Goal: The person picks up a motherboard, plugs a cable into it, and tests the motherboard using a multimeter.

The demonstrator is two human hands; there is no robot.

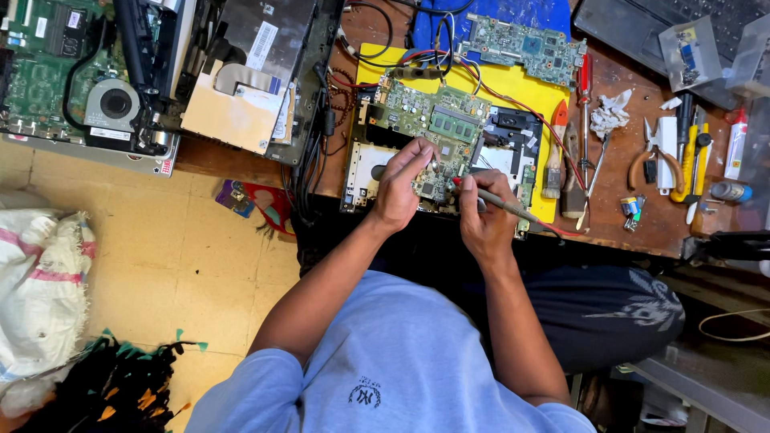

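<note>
This is looking like a small electronics repair workshop. Bare laptop motherboards (437, 132) are lying across a worn wooden bench (626, 200), one (525, 42) sitting on a blue mat, another opened laptop (88, 80) showing its cooling fan (115, 103). Pliers (654, 156), screwdrivers (584, 104) and a brush (555, 164) are crowding the bench's right side (cables trailing everywhere). A yellowed tile floor (184, 265) is showing below, with a stuffed sack (40, 297) slumping beside it.

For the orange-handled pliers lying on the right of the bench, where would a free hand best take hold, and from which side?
Probably by the two orange handles, from above. The pliers lie flat on the wooden bench with the metal nose pointing away from the person and the curved handles spread toward them. A screwdriver lies close on their right, so the left side looks less crowded.
</note>
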